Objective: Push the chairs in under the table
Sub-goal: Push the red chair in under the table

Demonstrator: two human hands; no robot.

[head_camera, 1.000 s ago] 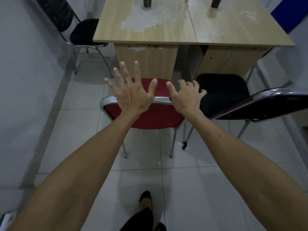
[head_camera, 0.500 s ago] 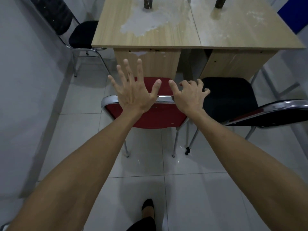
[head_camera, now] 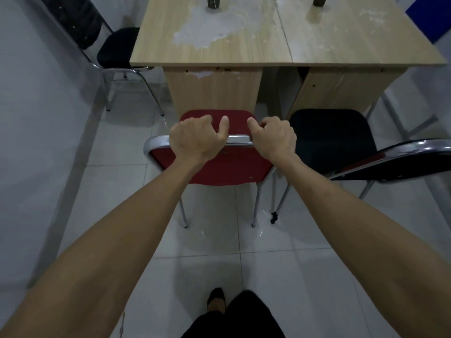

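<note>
A red chair (head_camera: 227,169) with a chrome frame stands in front of the wooden table (head_camera: 244,48), its seat just short of the table's side panel. My left hand (head_camera: 195,139) and my right hand (head_camera: 274,139) both grip the top bar of its backrest, fingers curled over the far side. A black chair (head_camera: 332,137) stands to its right, pulled out from the table, its backrest tilted toward the right edge of the view. Another black chair (head_camera: 116,48) stands at the table's left side by the wall.
A grey wall (head_camera: 36,118) runs along the left. White tiled floor (head_camera: 214,240) lies under me, with my foot (head_camera: 216,300) at the bottom. Two dark objects stand on the tabletop at the far edge, and a blue panel (head_camera: 429,15) shows at the top right.
Both hands were spread open above the red chair's backrest; they have dropped onto it and closed around its top bar.
</note>
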